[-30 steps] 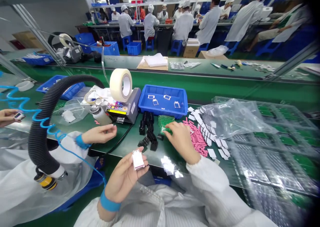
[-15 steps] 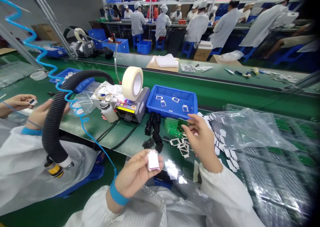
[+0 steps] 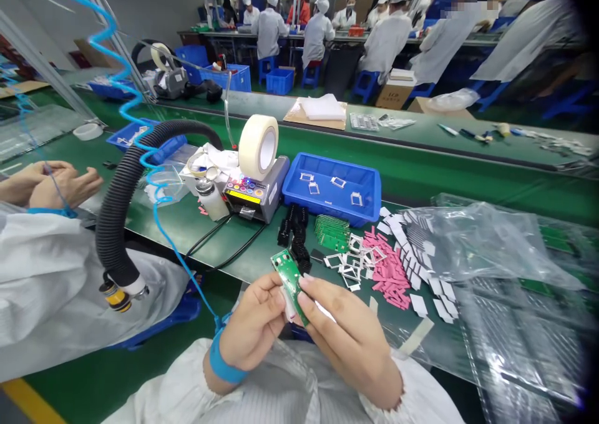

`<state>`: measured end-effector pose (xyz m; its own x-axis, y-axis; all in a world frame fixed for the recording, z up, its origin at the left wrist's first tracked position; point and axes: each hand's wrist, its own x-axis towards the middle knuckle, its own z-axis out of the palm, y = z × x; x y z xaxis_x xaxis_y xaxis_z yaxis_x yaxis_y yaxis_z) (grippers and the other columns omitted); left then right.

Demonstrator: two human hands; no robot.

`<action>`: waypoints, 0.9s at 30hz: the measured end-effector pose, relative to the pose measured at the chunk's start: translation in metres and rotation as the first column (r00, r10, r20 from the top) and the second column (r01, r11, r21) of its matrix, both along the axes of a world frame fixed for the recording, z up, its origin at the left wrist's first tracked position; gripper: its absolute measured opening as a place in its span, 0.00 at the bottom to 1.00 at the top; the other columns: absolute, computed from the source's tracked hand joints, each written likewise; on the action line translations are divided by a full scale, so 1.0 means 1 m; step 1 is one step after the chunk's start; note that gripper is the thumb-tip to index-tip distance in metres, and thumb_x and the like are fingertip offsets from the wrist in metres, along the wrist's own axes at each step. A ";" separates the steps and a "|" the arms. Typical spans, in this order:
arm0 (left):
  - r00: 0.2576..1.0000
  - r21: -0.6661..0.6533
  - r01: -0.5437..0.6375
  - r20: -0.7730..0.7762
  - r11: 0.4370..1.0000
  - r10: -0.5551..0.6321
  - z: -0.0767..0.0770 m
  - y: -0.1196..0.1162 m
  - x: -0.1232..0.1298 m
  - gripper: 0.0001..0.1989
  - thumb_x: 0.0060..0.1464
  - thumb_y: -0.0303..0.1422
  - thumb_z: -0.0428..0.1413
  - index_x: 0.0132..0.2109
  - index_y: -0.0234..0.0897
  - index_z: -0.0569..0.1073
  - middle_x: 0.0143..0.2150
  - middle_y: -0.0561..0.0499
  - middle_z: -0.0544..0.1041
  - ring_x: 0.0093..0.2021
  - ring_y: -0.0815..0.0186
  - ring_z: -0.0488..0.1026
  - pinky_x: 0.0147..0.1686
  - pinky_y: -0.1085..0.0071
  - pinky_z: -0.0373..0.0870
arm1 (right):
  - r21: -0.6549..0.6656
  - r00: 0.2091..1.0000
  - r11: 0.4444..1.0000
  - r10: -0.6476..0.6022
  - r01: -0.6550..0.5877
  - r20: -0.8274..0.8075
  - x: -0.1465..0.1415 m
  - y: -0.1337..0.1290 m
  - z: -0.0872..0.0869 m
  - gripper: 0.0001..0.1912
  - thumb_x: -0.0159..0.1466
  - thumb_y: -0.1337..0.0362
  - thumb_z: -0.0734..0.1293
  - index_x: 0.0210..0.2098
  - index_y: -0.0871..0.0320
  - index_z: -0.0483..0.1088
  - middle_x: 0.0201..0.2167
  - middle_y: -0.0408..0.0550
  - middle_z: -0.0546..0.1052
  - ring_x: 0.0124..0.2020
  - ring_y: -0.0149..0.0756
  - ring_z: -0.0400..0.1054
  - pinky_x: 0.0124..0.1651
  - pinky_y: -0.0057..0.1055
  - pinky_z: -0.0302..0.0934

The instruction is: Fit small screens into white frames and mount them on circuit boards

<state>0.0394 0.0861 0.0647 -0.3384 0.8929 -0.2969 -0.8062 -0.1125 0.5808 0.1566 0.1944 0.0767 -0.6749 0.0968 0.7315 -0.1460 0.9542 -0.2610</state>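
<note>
My left hand [image 3: 253, 321] and my right hand [image 3: 349, 340] together hold a narrow green circuit board [image 3: 290, 285] above the bench edge, pinching it between fingers and thumbs. A white piece [image 3: 289, 305] sits behind the board against my left fingers, partly hidden. Beyond my right fingertips lies a heap of small metal frames [image 3: 350, 263]. A stack of green circuit boards [image 3: 332, 232] and black clips [image 3: 294, 234] stand just past my hands. Pink foam strips [image 3: 388, 268] lie to the right.
A blue tray [image 3: 330, 187] holds several metal frames. Behind it stand a tape dispenser [image 3: 255, 190] and a bottle [image 3: 210, 199]. A black corrugated hose [image 3: 124, 187] and a blue coiled tube [image 3: 150, 162] hang at left. A co-worker's hands [image 3: 56, 186] are at far left. A plastic bag [image 3: 486, 243] lies right.
My right hand has left the table and now shares the green circuit board with my left hand, hiding the white piece. The co-worker's hands have come together. The view has shifted.
</note>
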 end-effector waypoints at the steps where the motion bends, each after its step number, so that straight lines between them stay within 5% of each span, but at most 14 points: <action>1: 1.000 -0.006 -0.008 -0.012 1.000 0.008 0.000 -0.001 0.000 0.11 0.44 0.34 0.63 0.36 0.34 0.75 0.25 0.53 0.74 0.26 0.73 0.69 0.30 0.76 0.66 | 0.000 1.000 1.000 -0.002 0.002 0.009 0.000 -0.001 0.000 0.15 0.63 0.72 0.62 0.49 0.61 0.68 0.43 0.57 0.77 0.49 0.42 0.70 0.44 0.38 0.71; 6: 0.998 -0.028 -0.056 -0.026 0.998 0.055 -0.001 -0.003 -0.001 0.13 0.42 0.33 0.65 0.38 0.38 0.76 0.29 0.54 0.77 0.28 0.73 0.71 0.33 0.76 0.67 | -0.004 0.996 0.999 0.046 -0.046 0.074 -0.003 -0.003 0.000 0.14 0.64 0.64 0.64 0.49 0.60 0.69 0.46 0.56 0.76 0.53 0.45 0.65 0.47 0.43 0.69; 10: 0.996 -0.048 -0.080 -0.043 0.996 0.077 -0.003 -0.002 -0.003 0.17 0.43 0.33 0.64 0.44 0.38 0.76 0.38 0.49 0.79 0.40 0.66 0.74 0.43 0.72 0.69 | -0.147 0.996 0.988 -0.022 0.035 0.090 -0.011 -0.005 -0.001 0.16 0.64 0.54 0.61 0.45 0.57 0.70 0.48 0.59 0.72 0.49 0.45 0.67 0.45 0.44 0.69; 14: 0.996 -0.056 -0.071 -0.062 0.996 0.067 -0.006 0.004 -0.002 0.17 0.48 0.32 0.61 0.47 0.40 0.75 0.49 0.46 0.76 0.51 0.59 0.70 0.52 0.66 0.65 | -0.249 0.988 0.959 -0.109 0.133 0.110 -0.018 -0.011 0.000 0.07 0.64 0.64 0.63 0.40 0.56 0.72 0.41 0.54 0.75 0.44 0.40 0.69 0.41 0.38 0.70; 18: 0.997 -0.026 -0.061 -0.048 0.998 0.060 -0.007 0.015 -0.001 0.18 0.49 0.31 0.60 0.50 0.44 0.74 0.58 0.47 0.70 0.57 0.58 0.65 0.56 0.63 0.62 | -0.196 0.985 0.968 -0.138 0.156 0.102 -0.017 0.000 0.005 0.08 0.62 0.70 0.63 0.39 0.56 0.71 0.38 0.49 0.76 0.40 0.36 0.71 0.40 0.34 0.69; 22: 0.999 -0.069 -0.047 -0.030 0.997 0.045 -0.010 0.023 -0.009 0.21 0.51 0.37 0.57 0.53 0.47 0.70 0.62 0.47 0.65 0.60 0.54 0.61 0.58 0.56 0.60 | -0.075 0.912 0.912 -0.393 0.403 0.119 -0.009 0.084 0.014 0.08 0.62 0.67 0.63 0.41 0.55 0.70 0.39 0.48 0.77 0.40 0.37 0.72 0.43 0.34 0.67; 23: 0.998 -0.106 -0.054 -0.032 0.993 0.051 -0.012 0.024 -0.012 0.20 0.52 0.38 0.57 0.52 0.46 0.71 0.61 0.46 0.67 0.60 0.53 0.62 0.58 0.55 0.60 | -0.063 0.842 0.849 -0.506 0.525 0.188 -0.007 0.118 0.016 0.08 0.61 0.65 0.64 0.41 0.54 0.69 0.39 0.47 0.77 0.38 0.37 0.72 0.43 0.34 0.66; 25: 0.995 -0.190 -0.095 -0.034 0.977 0.090 -0.019 0.023 -0.019 0.17 0.50 0.39 0.58 0.47 0.41 0.75 0.54 0.44 0.73 0.55 0.55 0.67 0.56 0.56 0.62 | -0.008 0.577 0.624 -0.718 0.782 0.390 -0.004 0.190 0.015 0.11 0.61 0.63 0.65 0.44 0.56 0.68 0.41 0.48 0.76 0.39 0.35 0.72 0.45 0.31 0.64; 27: 0.990 -0.263 -0.144 -0.024 0.954 0.142 -0.027 0.020 -0.023 0.14 0.45 0.38 0.62 0.41 0.38 0.77 0.43 0.45 0.78 0.46 0.58 0.72 0.52 0.59 0.66 | 0.033 0.467 0.542 -0.751 0.840 0.467 -0.004 0.255 0.007 0.11 0.60 0.67 0.66 0.42 0.62 0.69 0.38 0.53 0.76 0.39 0.39 0.71 0.44 0.34 0.63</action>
